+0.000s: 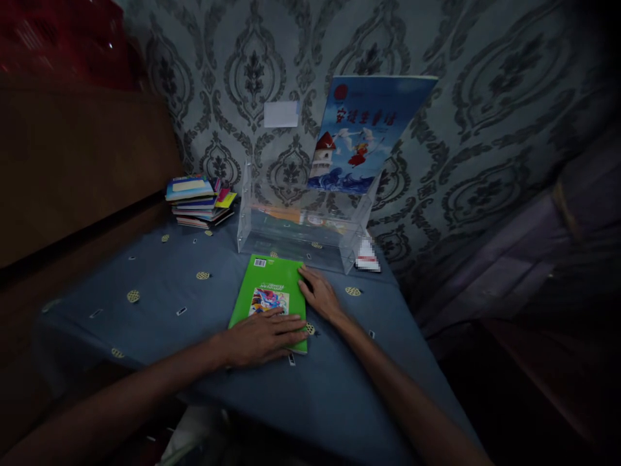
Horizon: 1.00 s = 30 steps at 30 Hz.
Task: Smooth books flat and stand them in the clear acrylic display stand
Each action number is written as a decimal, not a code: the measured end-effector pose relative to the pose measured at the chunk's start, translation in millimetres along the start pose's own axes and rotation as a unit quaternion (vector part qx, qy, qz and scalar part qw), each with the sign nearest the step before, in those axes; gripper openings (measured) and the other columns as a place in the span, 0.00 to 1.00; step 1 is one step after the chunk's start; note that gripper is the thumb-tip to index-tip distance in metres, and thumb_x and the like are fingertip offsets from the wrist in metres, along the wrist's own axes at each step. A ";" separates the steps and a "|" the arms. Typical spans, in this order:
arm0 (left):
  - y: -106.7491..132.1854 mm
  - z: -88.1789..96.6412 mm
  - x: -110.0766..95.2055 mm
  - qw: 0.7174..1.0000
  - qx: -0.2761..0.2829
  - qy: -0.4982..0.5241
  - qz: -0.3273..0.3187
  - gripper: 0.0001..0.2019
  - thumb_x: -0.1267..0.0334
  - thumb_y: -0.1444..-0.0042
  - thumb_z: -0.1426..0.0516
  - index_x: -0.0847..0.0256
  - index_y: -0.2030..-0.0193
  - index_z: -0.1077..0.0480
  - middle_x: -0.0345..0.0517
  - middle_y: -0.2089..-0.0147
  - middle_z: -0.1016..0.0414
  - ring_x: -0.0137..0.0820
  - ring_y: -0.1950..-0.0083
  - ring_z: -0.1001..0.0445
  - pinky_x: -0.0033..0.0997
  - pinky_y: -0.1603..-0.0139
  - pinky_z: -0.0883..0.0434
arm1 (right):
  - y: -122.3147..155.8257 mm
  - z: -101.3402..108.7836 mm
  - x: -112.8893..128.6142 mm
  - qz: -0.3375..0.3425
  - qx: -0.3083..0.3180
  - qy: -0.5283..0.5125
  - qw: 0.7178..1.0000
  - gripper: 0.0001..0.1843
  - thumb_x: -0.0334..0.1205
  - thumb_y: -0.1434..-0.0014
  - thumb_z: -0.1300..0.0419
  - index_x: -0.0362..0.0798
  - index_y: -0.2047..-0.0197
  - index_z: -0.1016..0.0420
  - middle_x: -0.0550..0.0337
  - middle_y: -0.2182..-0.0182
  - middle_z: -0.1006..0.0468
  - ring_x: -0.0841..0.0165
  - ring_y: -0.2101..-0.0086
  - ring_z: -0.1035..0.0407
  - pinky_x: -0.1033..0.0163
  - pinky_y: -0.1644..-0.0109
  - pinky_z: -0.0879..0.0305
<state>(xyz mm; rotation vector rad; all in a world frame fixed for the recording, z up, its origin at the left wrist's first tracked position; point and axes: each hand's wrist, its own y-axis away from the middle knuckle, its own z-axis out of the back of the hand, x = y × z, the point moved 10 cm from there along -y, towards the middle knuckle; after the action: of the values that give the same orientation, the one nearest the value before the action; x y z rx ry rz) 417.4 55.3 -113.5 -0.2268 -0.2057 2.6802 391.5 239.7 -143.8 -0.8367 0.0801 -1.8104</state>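
Note:
A green book (pixel 270 285) lies flat on the blue tablecloth (pixel 160 298), back cover up, just in front of a clear acrylic stand (pixel 301 226). My left hand (pixel 262 336) lies flat on the book's near end, fingers stretched out. My right hand (pixel 320 294) rests on the book's right edge, fingers extended along it. A blue picture book (pixel 371 133) stands upright in the stand, leaning against the wall.
A stack of several thin books (pixel 198 200) sits at the table's far left by the wall. Behind the stand rises a patterned wall with a white label (pixel 281 114). A wooden panel (pixel 72 162) borders the left; dark furniture stands at the right.

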 end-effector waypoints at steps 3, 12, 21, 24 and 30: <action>-0.8 -1.9 1.0 1.000 0.001 -0.009 -0.004 0.23 0.57 0.28 0.57 0.61 0.30 0.46 0.51 0.30 0.41 0.34 0.27 0.46 0.42 0.27 0.50 | 16.8 5.1 12.1 0.008 -0.003 -0.001 1.000 0.24 0.42 0.36 0.49 0.43 0.41 0.27 0.43 0.42 0.27 0.55 0.41 0.33 0.44 0.37 0.37; 1.1 -13.4 7.2 1.000 -0.011 -0.016 -0.006 0.23 0.55 0.28 0.57 0.58 0.30 0.47 0.50 0.29 0.41 0.33 0.27 0.47 0.44 0.27 0.51 | 75.7 19.2 47.8 0.011 0.001 -0.021 1.000 0.22 0.40 0.33 0.50 0.51 0.39 0.28 0.50 0.46 0.23 0.58 0.43 0.31 0.44 0.39 0.34; 5.6 -7.3 7.2 1.000 -0.023 0.006 -0.002 0.23 0.57 0.29 0.53 0.59 0.30 0.45 0.50 0.29 0.41 0.35 0.28 0.45 0.42 0.28 0.48 | 105.8 27.4 75.1 0.025 0.019 -0.038 0.999 0.21 0.40 0.33 0.48 0.51 0.38 0.29 0.49 0.46 0.23 0.58 0.43 0.30 0.44 0.39 0.33; 11.8 -6.8 15.7 0.999 -0.024 0.003 0.024 0.25 0.54 0.29 0.54 0.59 0.30 0.47 0.50 0.29 0.42 0.36 0.28 0.45 0.42 0.28 0.49 | 114.0 29.7 80.7 0.020 0.022 -0.029 0.999 0.23 0.42 0.34 0.46 0.51 0.37 0.31 0.48 0.45 0.24 0.56 0.43 0.31 0.43 0.39 0.33; 22.3 -13.0 36.1 0.997 -0.022 -0.031 0.061 0.33 0.42 0.34 0.53 0.61 0.29 0.48 0.55 0.28 0.45 0.42 0.26 0.50 0.48 0.27 0.53 | 122.6 26.8 79.6 0.030 0.030 -0.013 0.999 0.26 0.47 0.38 0.39 0.52 0.38 0.30 0.48 0.45 0.24 0.54 0.43 0.31 0.42 0.40 0.32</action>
<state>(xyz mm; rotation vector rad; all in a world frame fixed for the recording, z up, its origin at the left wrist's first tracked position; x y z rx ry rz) 378.6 52.7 -134.8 -0.1745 -0.2780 2.8081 492.2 130.6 -136.9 -0.8078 0.0332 -1.7366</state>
